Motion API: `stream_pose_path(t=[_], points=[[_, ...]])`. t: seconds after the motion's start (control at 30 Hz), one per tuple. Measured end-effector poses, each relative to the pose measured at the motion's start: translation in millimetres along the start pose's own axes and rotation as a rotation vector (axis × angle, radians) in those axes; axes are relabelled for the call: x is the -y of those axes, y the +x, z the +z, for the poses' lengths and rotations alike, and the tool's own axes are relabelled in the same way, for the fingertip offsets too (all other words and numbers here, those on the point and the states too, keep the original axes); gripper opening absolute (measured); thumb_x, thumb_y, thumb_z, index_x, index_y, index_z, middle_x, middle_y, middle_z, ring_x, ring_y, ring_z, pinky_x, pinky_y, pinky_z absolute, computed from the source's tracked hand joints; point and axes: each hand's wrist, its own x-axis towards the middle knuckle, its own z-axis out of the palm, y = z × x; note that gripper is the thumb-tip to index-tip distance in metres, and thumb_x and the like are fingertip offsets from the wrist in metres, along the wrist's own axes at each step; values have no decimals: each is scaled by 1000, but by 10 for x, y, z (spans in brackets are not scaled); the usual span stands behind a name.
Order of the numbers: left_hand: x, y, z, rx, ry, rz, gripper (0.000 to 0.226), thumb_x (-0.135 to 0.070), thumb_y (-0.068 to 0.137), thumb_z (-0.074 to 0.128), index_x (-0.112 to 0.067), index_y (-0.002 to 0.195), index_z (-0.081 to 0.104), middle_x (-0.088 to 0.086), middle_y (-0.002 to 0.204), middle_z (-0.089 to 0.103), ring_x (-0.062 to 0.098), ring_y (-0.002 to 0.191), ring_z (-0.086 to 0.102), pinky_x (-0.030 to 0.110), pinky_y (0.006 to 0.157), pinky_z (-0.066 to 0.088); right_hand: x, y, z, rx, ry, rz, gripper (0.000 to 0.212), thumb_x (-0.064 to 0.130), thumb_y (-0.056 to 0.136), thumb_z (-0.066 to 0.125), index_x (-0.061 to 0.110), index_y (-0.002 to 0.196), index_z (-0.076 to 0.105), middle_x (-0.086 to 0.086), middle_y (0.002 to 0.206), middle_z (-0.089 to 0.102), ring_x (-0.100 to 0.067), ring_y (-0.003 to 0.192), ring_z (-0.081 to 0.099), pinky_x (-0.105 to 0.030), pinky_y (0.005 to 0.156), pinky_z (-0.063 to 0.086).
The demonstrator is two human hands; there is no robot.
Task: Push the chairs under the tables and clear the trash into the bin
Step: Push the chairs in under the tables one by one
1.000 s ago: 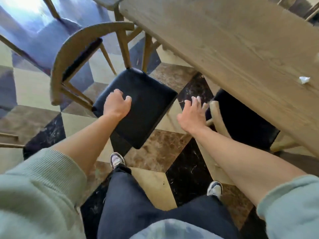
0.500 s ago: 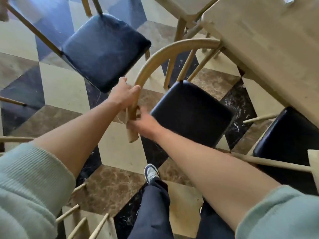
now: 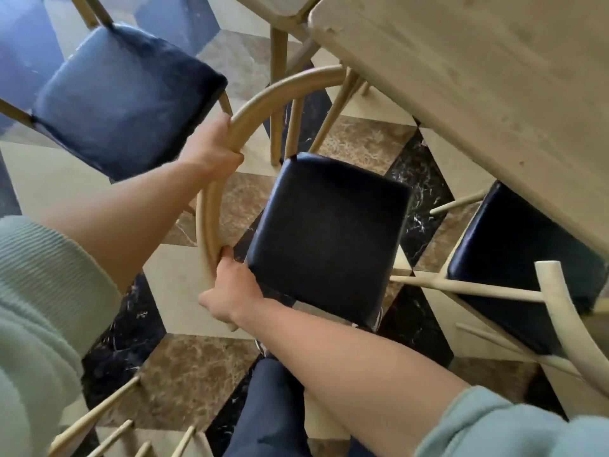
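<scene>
The left hand (image 3: 214, 150) grips the curved wooden backrest (image 3: 263, 94) of the dark-cushioned chair (image 3: 326, 232); the right hand (image 3: 234, 291) grips the same rail lower down. The chair stands just off the counter's (image 3: 478, 94) near corner, its backrest's far end apparently under the edge.

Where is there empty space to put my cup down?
The wooden table top shows bare wood across its visible part. The middle chair's seat is bare too. It is crowded along that chair's curved backrest, gripped by the left hand and right hand.
</scene>
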Motion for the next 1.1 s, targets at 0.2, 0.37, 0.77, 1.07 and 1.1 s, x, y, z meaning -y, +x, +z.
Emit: stream_pose_path(t=[0.2,0.37,0.77,1.07,1.1], points=[[-247,-257,456,-120,-129,-140,39,-12,91,67,-18,125,47,-3,91,54,23,88,57,32,60,47,-730,-304,-805,158,-187,-41,56,15,70,69,22,116,36,-4,83,58,-29,72,60,-37,58,46],[-602,-459,875,-248,-243,-341,39,-11,91,63,-22,122,42,-3,90,53,25,88,61,31,57,50,-1313,-483,-1631,159,-424,-76,54,15,72,74,34,105,37,3,85,54,-23,70,58,-32,53,42],[-1861,-993,1957,29,-589,-652,51,-32,93,60,-5,134,45,16,114,65,31,86,70,45,59,65,-2522,-1149,-3370,-30,-891,102,26,23,83,71,33,87,47,11,74,50,-17,74,54,-32,66,32],[-2148,-701,2069,-30,-541,-708,46,-30,99,61,-5,134,45,20,119,64,38,92,71,43,48,62,-2645,-1032,-3658,-168,-903,76,26,11,80,69,30,84,52,5,83,52,-20,89,48,-34,90,36],[-2145,-704,2058,-16,-532,-709,47,-31,99,61,-6,135,45,19,120,64,38,93,71,42,47,62,-2656,-1032,-3652,-174,-909,80,26,12,80,69,30,84,51,5,82,51,-21,93,50,-35,93,35]])
